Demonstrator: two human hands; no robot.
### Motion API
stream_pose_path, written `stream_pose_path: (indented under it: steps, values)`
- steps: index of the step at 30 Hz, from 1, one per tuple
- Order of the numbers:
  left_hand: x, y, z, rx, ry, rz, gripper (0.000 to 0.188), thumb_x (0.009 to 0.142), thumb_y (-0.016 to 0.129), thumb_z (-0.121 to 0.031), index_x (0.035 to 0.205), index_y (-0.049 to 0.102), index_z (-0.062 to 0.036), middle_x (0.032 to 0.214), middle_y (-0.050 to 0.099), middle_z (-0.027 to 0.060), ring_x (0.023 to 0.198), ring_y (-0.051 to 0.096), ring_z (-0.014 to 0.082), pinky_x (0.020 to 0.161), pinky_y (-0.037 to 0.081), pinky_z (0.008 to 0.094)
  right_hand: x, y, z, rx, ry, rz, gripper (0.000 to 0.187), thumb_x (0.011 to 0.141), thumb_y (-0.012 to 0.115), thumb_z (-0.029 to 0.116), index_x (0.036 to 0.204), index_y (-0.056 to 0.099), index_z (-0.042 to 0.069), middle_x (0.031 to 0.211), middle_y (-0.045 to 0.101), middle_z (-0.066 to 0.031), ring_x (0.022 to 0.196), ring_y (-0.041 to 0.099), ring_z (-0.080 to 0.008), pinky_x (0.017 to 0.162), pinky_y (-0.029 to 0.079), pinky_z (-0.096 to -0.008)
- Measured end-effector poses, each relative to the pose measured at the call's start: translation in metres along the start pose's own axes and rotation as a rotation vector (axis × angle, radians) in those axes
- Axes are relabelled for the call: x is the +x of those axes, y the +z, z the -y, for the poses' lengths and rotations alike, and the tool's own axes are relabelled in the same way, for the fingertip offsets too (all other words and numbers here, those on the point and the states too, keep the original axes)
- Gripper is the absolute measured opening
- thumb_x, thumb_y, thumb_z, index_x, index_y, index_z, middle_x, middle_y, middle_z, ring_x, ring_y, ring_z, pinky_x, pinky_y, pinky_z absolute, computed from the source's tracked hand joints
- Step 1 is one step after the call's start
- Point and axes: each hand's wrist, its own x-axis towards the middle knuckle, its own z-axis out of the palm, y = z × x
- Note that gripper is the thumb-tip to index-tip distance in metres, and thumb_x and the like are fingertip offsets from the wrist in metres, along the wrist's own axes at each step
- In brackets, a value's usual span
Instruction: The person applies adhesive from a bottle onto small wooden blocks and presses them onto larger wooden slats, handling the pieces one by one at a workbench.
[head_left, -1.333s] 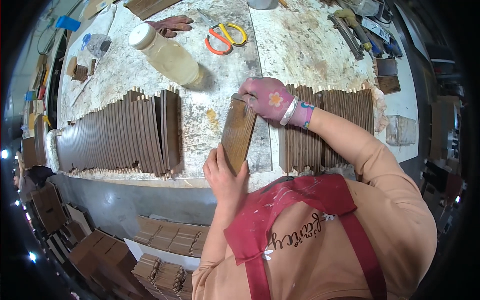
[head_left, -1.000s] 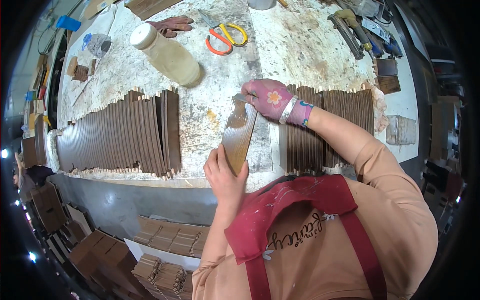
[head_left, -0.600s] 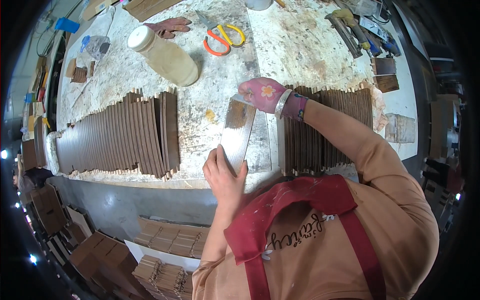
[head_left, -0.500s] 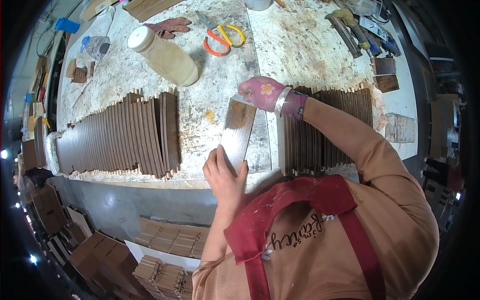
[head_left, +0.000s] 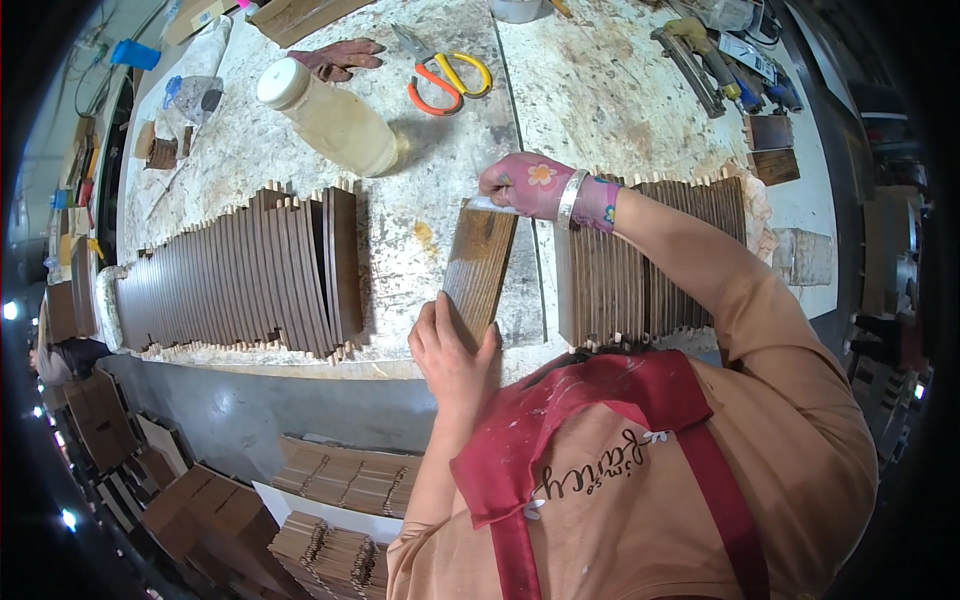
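Note:
A short brown wooden board (head_left: 484,250) lies slanted in front of me, its face dark at the far end and wood-grained. My bare left hand (head_left: 452,352) grips its near end, thumb on the right edge and fingers on the left. In a pink flowered glove, my right hand (head_left: 530,186) is closed at the board's far end. A thin whitish flat piece (head_left: 486,205) shows under those fingers, against the board; its kind is unclear. To the left stands a row of brown boards with pegged ends (head_left: 235,270); another pegged row (head_left: 655,265) sits under my right forearm.
Beyond the board are a capped bottle of cloudy liquid (head_left: 335,125), scissors (head_left: 445,80) with red and yellow handles, and a stained glove (head_left: 338,60). A hammer-like tool (head_left: 688,70) lies at the far right. Stacked cardboard (head_left: 340,480) stands below the worktable's edge (head_left: 270,368).
The board has tipped slightly, so its bright glare has given way to brown grain. My right hand has shifted a little to the right; my left keeps its hold.

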Motion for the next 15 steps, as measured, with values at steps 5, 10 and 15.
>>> stream_pose_path:
  steps: [5, 10, 15]
  values:
    - [0.000, 0.000, 0.000, -0.005, 0.006, -0.009, 0.079, 0.070, 0.081, -0.021, 0.138, 0.046, -0.0023, 0.127, 0.049, 0.0195, 0.115, 0.046, 0.0395, 0.099, 0.040, 0.0479, -0.003, 0.004, 0.003, -0.026, 0.132, -0.061, 0.024, 0.090, 0.059, 0.020, 0.108, 0.064, 0.005, 0.099, 0.068, -0.0173, 0.095, 0.066, -0.0324, 0.084, 0.050, -0.0395]
    - [0.001, -0.001, -0.001, -0.002, 0.003, -0.005, 0.079, 0.069, 0.081, -0.020, 0.138, 0.046, -0.0019, 0.127, 0.049, 0.0192, 0.114, 0.046, 0.0392, 0.098, 0.040, 0.0480, -0.002, 0.008, 0.001, -0.040, 0.091, -0.051, 0.018, 0.090, 0.057, 0.019, 0.098, 0.064, 0.005, 0.094, 0.067, -0.0183, 0.091, 0.064, -0.0359, 0.080, 0.049, -0.0430]
    - [0.000, 0.000, -0.002, 0.006, 0.007, -0.013, 0.079, 0.069, 0.081, -0.020, 0.138, 0.047, -0.0015, 0.127, 0.049, 0.0193, 0.113, 0.046, 0.0393, 0.098, 0.040, 0.0484, -0.001, 0.009, 0.004, -0.042, 0.073, -0.051, 0.017, 0.090, 0.056, 0.019, 0.095, 0.064, 0.004, 0.091, 0.066, -0.0182, 0.089, 0.064, -0.0361, 0.079, 0.049, -0.0435]
